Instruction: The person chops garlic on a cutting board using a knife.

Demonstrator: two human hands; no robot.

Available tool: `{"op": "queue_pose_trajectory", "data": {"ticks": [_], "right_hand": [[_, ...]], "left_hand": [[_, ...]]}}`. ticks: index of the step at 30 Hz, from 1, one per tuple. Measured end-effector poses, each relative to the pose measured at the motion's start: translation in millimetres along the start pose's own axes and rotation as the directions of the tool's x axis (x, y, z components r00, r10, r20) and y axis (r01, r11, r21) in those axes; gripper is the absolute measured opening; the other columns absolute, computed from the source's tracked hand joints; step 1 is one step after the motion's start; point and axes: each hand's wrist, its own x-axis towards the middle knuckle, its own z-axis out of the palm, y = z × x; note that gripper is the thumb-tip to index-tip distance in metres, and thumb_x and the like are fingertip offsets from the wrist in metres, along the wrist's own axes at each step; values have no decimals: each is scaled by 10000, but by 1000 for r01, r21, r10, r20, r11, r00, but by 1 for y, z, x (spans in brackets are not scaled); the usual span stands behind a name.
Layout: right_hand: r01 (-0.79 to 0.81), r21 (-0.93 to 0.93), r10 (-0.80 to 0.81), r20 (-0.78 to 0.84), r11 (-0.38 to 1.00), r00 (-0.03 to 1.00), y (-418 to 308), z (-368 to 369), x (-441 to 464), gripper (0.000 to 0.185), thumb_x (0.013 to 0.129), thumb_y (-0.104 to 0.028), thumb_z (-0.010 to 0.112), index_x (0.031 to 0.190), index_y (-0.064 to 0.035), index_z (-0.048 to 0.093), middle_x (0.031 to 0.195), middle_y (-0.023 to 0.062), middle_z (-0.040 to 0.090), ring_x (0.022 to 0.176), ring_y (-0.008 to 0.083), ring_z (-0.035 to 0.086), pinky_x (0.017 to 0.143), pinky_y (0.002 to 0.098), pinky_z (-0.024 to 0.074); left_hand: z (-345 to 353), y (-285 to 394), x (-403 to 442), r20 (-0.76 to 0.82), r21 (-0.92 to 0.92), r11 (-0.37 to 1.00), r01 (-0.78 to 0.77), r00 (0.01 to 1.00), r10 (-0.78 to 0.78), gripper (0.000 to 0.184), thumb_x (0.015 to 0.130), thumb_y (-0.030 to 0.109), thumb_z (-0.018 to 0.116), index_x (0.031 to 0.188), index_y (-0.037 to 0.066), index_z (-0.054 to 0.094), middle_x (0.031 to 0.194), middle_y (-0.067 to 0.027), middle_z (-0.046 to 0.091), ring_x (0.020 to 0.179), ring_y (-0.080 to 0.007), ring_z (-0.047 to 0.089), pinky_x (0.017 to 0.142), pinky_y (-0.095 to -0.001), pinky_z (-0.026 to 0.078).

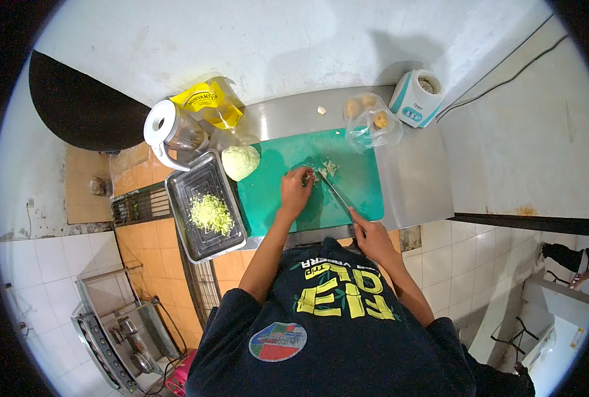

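Note:
My right hand (372, 237) is wrapped round the handle of a kitchen knife (336, 192), its blade slanting up and left across a green cutting board (261, 205). Close to the knife tip, my left hand (297, 190) has its fingers curled down onto the board. What they hold is too small to make out. Finely chopped pale bits (329, 168), which look like garlic, lie beside the blade's tip. A round cabbage (241, 163) rests at the board's left edge. Left of it, a metal tray (175, 192) holds shredded cabbage (211, 214).
A blender jug (168, 129) and a yellow pouch (210, 102) stand at the back left. Behind the board are a small pale piece (321, 110) and a clear plastic bag (374, 126) with round brownish items. A white-and-teal blender base (416, 99) stands back right.

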Motion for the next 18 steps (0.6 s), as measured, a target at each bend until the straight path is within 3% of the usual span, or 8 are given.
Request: {"op": "queue_pose_trajectory", "data": {"ticks": [3, 6, 9, 12, 18], "right_hand": [[32, -33, -33, -32, 999, 999, -1, 4, -3, 521, 1043, -122, 583, 1559, -172, 539, 822, 283, 681, 684, 445, 648, 692, 483, 521], [-44, 55, 43, 8, 998, 999, -5, 9, 1, 530, 1035, -191, 585, 1562, -240, 538, 807, 311, 672, 769, 499, 673, 744, 585, 535], [-66, 74, 64, 30, 995, 997, -10, 11, 1, 542, 1030, -185, 594, 1564, -256, 533, 805, 309, 679, 762, 497, 678, 737, 580, 539], [15, 47, -13, -35, 999, 999, -2, 19, 0, 534, 1047, -120, 592, 1573, -181, 519, 797, 278, 677, 645, 423, 647, 680, 493, 514], [-40, 11, 39, 64, 999, 997, -7, 11, 4, 542, 1049, -120, 588, 1581, -179, 507, 812, 288, 684, 670, 433, 669, 688, 475, 524]], "left_hand": [[-7, 0, 0, 83, -1, 999, 36, 996, -36, 218, 881, 144, 784, 1080, 62, 751, 971, -147, 741, 892, -354, 694, 826, -464, 549], [-10, 4, 0, 87, -5, 1000, -1, 996, 2, 198, 886, 164, 793, 1049, 57, 758, 983, -149, 738, 906, -343, 692, 832, -460, 546], [-13, 10, 1, 130, 73, 997, 8, 991, -17, 183, 886, 178, 800, 1016, 54, 768, 995, -149, 736, 928, -343, 692, 848, -461, 544], [-8, 7, 0, 117, 53, 998, 41, 992, -47, 155, 885, 168, 800, 985, 51, 778, 992, -152, 739, 922, -350, 691, 837, -464, 549], [-3, 0, -6, 25, 7, 1000, 30, 999, -30, 94, 863, 82, 791, 943, 32, 786, 916, -137, 726, 883, -352, 663, 780, -467, 530]]}}
